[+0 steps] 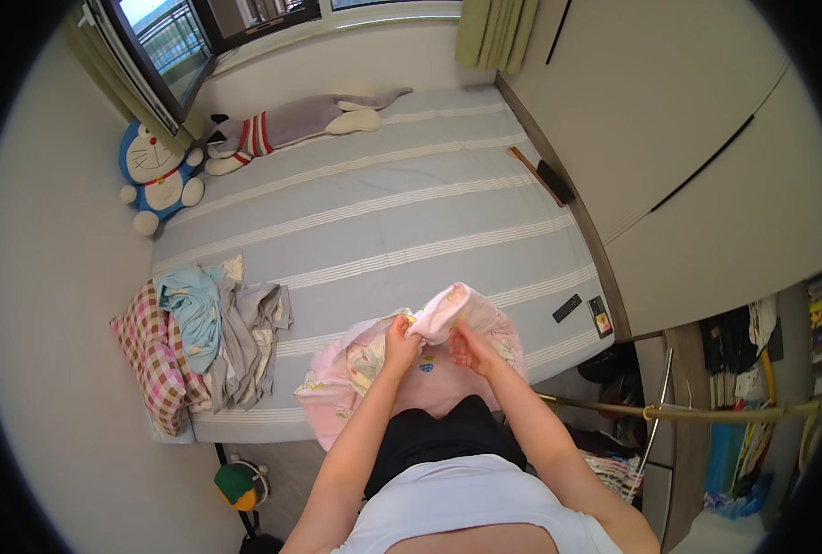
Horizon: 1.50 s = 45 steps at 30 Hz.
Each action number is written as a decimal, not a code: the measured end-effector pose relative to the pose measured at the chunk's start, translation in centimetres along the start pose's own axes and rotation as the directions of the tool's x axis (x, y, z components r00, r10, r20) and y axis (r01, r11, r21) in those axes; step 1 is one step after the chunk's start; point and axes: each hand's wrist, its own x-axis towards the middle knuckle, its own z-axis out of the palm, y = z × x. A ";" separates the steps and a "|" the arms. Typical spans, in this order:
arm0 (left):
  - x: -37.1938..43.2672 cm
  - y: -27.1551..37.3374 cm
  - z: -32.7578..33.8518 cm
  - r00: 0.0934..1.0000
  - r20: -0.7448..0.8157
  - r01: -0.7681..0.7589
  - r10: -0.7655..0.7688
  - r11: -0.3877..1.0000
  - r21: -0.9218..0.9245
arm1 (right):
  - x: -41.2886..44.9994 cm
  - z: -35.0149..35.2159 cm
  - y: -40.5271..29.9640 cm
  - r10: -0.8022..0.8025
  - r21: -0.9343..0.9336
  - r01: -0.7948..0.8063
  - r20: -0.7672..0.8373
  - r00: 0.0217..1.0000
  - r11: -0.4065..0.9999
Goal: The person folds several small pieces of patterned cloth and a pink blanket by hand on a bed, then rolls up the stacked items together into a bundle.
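A pink printed quilt or cover (421, 388) lies bunched at the bed's near edge, right in front of my body. My left hand (402, 339) pinches a fold of it near the middle. Just to the right, my right hand (471, 348) is against or close to the raised pink fold, its fingers partly spread; whether it grips any cloth is unclear. Part of the bundle drapes over the edge of the bed (383, 208), which wears a grey-blue sheet with white stripes.
Left on the bed are checked pillows (149, 356) and crumpled clothes (224, 325). Plush toys (158, 176) sit by the window. A bed brush (546, 179), a remote control (567, 308) and a phone-like object (599, 317) lie at the right. A metal rail (716, 414) crosses beside my right arm.
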 end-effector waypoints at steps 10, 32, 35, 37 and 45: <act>-2.4 2.7 4.0 0.936 -0.024 0.340 -0.351 0.919 -0.199 | -1.5 -0.7 -3.4 -0.277 0.219 0.287 -0.076 0.958 0.933; -3.4 4.8 4.3 0.988 0.061 0.118 -0.144 0.943 0.310 | -1.3 -4.6 -5.7 -0.370 -0.238 0.479 0.386 0.845 0.845; -3.8 5.2 4.7 0.985 0.050 0.145 -0.164 0.951 0.272 | -1.2 -3.1 -5.9 -0.434 -0.263 0.530 0.347 0.831 0.806; -4.1 5.4 4.1 0.989 0.036 0.132 -0.146 0.959 0.250 | -2.6 -1.5 -6.8 -0.389 -0.375 0.489 0.313 0.866 0.788; -3.7 4.6 3.6 1.000 0.009 -0.013 0.012 0.976 0.220 | -1.8 -2.9 -5.6 -0.177 -0.329 0.373 0.497 0.849 0.867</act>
